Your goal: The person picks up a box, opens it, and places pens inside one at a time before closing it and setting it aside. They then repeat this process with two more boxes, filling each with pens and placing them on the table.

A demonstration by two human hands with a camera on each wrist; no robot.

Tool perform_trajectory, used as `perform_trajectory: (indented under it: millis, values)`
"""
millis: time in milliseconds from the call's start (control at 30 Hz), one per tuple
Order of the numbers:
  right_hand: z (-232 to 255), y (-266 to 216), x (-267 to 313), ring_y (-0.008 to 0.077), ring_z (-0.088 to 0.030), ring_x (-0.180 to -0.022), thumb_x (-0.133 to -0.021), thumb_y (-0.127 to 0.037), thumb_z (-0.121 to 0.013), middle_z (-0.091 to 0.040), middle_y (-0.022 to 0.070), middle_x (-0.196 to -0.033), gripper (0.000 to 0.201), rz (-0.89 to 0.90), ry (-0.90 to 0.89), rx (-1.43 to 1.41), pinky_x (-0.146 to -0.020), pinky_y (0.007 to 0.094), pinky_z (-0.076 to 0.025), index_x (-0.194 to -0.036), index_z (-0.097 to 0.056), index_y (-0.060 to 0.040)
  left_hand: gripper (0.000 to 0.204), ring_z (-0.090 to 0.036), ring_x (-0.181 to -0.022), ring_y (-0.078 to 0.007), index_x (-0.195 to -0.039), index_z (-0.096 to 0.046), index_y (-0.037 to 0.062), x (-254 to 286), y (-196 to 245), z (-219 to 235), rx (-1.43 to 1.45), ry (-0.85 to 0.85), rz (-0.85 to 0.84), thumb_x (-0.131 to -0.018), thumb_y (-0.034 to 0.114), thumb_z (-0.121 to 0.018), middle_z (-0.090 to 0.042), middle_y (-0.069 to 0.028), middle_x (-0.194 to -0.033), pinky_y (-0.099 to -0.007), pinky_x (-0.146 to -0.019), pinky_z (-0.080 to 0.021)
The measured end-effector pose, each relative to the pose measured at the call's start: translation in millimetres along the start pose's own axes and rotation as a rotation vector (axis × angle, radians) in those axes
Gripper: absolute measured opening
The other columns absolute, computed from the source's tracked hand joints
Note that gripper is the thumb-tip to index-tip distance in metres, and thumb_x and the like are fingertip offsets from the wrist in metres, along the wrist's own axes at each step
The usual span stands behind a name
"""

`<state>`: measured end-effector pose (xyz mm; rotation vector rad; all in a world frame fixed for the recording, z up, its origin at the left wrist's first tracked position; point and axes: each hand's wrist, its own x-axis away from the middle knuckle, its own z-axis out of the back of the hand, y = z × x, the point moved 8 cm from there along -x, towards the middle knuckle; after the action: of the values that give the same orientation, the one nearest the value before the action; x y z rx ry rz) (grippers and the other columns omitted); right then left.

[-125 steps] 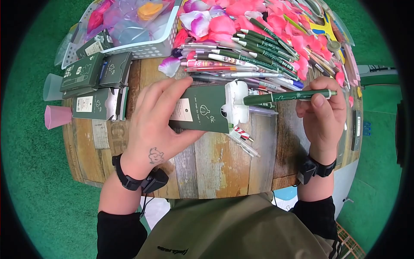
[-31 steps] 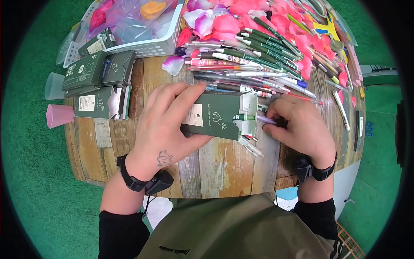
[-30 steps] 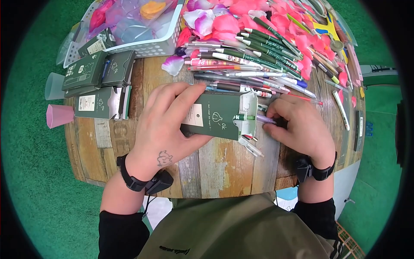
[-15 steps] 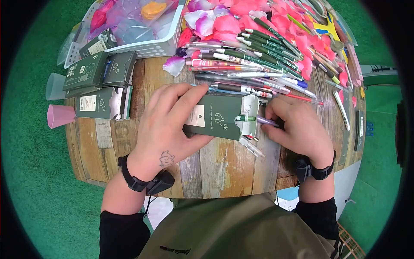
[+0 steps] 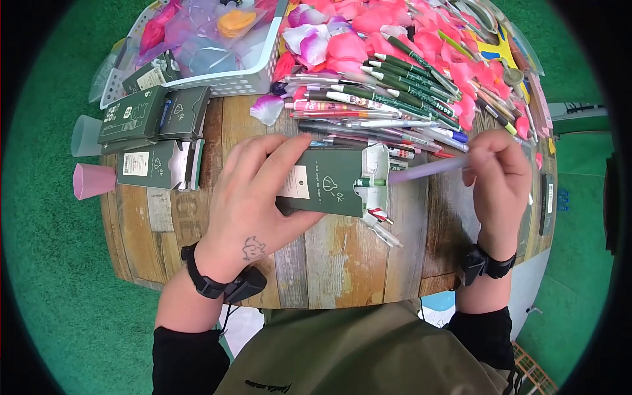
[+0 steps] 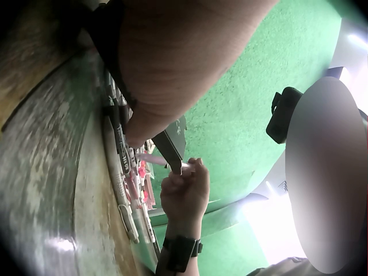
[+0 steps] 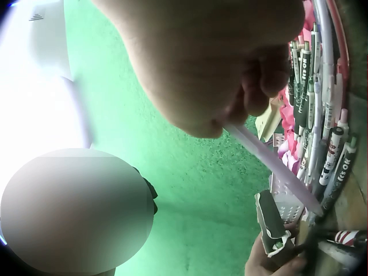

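Observation:
My left hand (image 5: 253,197) grips a dark green box (image 5: 329,174) from its left side, thumb below and fingers above. The box's open white end faces right, with a green pen (image 5: 372,182) showing inside. My right hand (image 5: 497,174) pinches a pale purple pen (image 5: 428,170) by its right end; the pen's left end is close to the box opening. In the right wrist view the purple pen (image 7: 273,167) slants down from the fingers, and the box (image 7: 270,221) is below. In the left wrist view the box (image 6: 171,141) is partly hidden behind my left hand.
A pile of pens (image 5: 395,99) and pink petals (image 5: 349,46) spreads behind the box. More green boxes (image 5: 155,164), a pink cup (image 5: 93,181) and a white basket (image 5: 263,59) stand at the left. Two pens (image 5: 383,234) lie just below the box opening.
My right hand has lifted off the table and moved right, with the purple pen now raised in its fingers. Earlier it held a green pen at the box opening. My left hand still grips the box.

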<state>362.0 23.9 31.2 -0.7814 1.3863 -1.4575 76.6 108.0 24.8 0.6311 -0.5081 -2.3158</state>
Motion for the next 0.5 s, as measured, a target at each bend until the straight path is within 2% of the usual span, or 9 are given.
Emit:
perform_trajectory:
  millis: [33,133,167,267,300,400,500]
  values:
    - [9,-1,-1,0.0069,-0.055,-0.069,-0.104,-0.008,-0.065,-0.065,0.001,-0.091,0.008,0.057,0.074,-0.045,-0.06,0.023,-0.043,-0.106,-0.068,-0.0014,0.084,-0.061,-0.119,-0.0376,-0.139,-0.064,0.0063,0,0,0,0.001,-0.002,0.003,-0.061,0.016,-0.095,-0.063,-0.0154,-0.13,-0.0471,-0.102,-0.051]
    - [28,-3,-1,0.0074,-0.055,-0.068,-0.105,-0.012,-0.064,-0.065,0.0021,-0.09,0.012,0.123,0.277,-0.309,-0.058,0.0241,-0.044,-0.108,-0.067,-0.0005,0.084,-0.061,-0.119,-0.0376,-0.139,-0.063,0.0062,0,-1,0,0.001,-0.004,0.006,-0.061,0.015,-0.095,-0.063,-0.0154,-0.13,-0.0472,-0.102,-0.051]
    - [35,-2,-2,0.0091,-0.055,-0.066,-0.105,-0.014,-0.065,-0.065,0.0035,-0.09,0.015,0.162,0.264,-0.427,-0.056,0.0256,-0.044,-0.11,-0.067,0.0,0.084,-0.061,-0.119,-0.0376,-0.139,-0.063,0.0061,0,0,0,-0.002,-0.003,0.004,-0.062,0.015,-0.095,-0.063,-0.0154,-0.129,-0.0473,-0.102,-0.051]
    - [30,-8,-3,0.01,-0.055,-0.065,-0.105,-0.016,-0.066,-0.066,0.0049,-0.09,0.017,0.204,0.183,-0.524,-0.056,0.0267,-0.044,-0.11,-0.067,0.0002,0.084,-0.061,-0.119,-0.0377,-0.139,-0.063,0.0062,0,-1,0,-0.005,-0.009,0.01,-0.062,0.015,-0.095,-0.063,-0.0154,-0.13,-0.0474,-0.103,-0.05]
    - [23,-9,0,0.0109,-0.057,-0.067,-0.104,-0.015,-0.068,-0.067,0.0061,-0.092,0.017,0.173,0.141,-0.51,-0.059,0.0271,-0.047,-0.109,-0.067,0.0004,0.084,-0.061,-0.119,-0.0378,-0.139,-0.063,0.0063,0,-1,0,-0.005,-0.013,0.013,-0.062,0.015,-0.095,-0.063,-0.0155,-0.13,-0.0475,-0.103,-0.05]
    - [18,-8,13,0.0116,-0.06,-0.069,-0.103,-0.015,-0.07,-0.068,0.0074,-0.095,0.017,0.279,0.218,-0.056,-0.062,0.0273,-0.05,-0.11,-0.067,0.0008,0.084,-0.061,-0.12,-0.038,-0.139,-0.063,0.0065,0,-2,-1,-0.007,0.003,0.022,-0.062,0.016,-0.095,-0.063,-0.0156,-0.13,-0.0474,-0.104,-0.05]
    - [10,-12,14,0.0133,-0.062,-0.073,-0.101,-0.014,-0.072,-0.069,0.0091,-0.098,0.017,0.261,0.136,-0.217,-0.066,0.0275,-0.052,-0.111,-0.067,-0.0006,0.084,-0.061,-0.12,-0.0382,-0.138,-0.063,0.0066,0,-5,-1,-0.024,0.01,0.018,-0.061,0.017,-0.095,-0.063,-0.0156,-0.131,-0.0471,-0.104,-0.05]
